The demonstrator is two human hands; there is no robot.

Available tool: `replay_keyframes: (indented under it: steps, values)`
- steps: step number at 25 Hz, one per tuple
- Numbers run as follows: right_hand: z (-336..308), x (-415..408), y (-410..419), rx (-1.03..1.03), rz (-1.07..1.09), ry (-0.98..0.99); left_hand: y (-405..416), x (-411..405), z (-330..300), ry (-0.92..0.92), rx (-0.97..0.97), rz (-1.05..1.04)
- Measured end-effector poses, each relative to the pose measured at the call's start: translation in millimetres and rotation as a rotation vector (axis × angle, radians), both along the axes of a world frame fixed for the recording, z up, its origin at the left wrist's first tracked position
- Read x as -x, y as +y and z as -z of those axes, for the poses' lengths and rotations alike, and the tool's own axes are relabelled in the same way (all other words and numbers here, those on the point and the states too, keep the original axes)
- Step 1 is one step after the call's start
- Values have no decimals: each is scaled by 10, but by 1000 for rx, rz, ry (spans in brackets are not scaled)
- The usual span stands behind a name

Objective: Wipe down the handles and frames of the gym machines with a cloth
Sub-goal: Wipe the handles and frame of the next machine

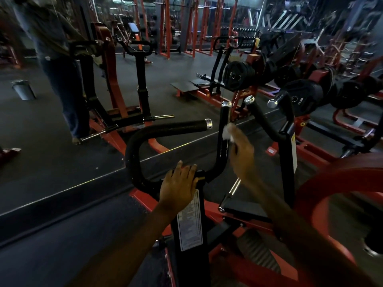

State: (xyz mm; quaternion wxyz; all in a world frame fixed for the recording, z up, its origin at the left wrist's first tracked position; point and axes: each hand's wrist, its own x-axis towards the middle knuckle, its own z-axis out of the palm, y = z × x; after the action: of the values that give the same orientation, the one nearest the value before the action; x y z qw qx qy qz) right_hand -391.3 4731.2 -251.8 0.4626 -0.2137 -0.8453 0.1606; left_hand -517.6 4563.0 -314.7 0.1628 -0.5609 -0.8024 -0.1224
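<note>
— Where's the cloth [227, 131]?
— Centre frame, pinched in the right hand [241, 156] against the upright handle [223, 133].
— Risk?
— Small wad — could slip. Left hand [179, 184] lies flat on the frame [189, 228].

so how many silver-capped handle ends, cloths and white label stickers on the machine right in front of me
silver-capped handle ends: 4 (horizontal grip, upright grip, two on the right handle)
cloths: 1, white cloth held by right hand
label stickers: 2
total: 7

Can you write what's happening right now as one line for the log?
step: wiping handle | right hand: holds cloth against upright handle | left hand: rests flat on post
</note>
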Motion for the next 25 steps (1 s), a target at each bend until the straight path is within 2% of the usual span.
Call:
replay_keyframes:
  steps: [2, 4, 5, 7, 8, 9, 12, 14, 15, 17, 19, 22, 25]
  values:
    - [-372, 229, 422, -148, 20, -299, -8, 5, 1, 17, 11, -3]
    - [-301, 330, 619, -187, 25, -580, -6, 5, 3, 40, 24, -2]
    - [-148, 279, 616, -215, 37, -645, -5, 6, 10, 44, 31, -3]
    - [241, 85, 349, -459, 56, -690, 0, 10, 21, 52, 23, -10]
    - [419, 12, 170, -530, 29, -666, 3, 11, 23, 53, 15, -12]
    - [553, -26, -20, -509, -38, -612, 4, 8, 18, 48, 9, -9]
    - [790, -202, -473, -147, -170, -488, -10, -10, 0, 42, 6, -2]
    - [971, -450, -495, 16, -111, -415, -2, -16, -16, 44, 1, -7]
    - [985, -496, -416, 150, -45, -266, 1, -17, -17, 38, 0, -5]
    - [846, -401, -65, 284, 133, 108, 1, -13, -7, 32, -11, -9]
    - [240, -83, 386, 577, 262, 323, 5, -8, 5, 39, -19, -3]
    - [-594, 403, 920, 839, 73, 229, 9, -3, 16, 55, 14, -19]
    - [-512, 547, 866, 812, 4, 87, 29, 2, 29, 53, 24, -28]
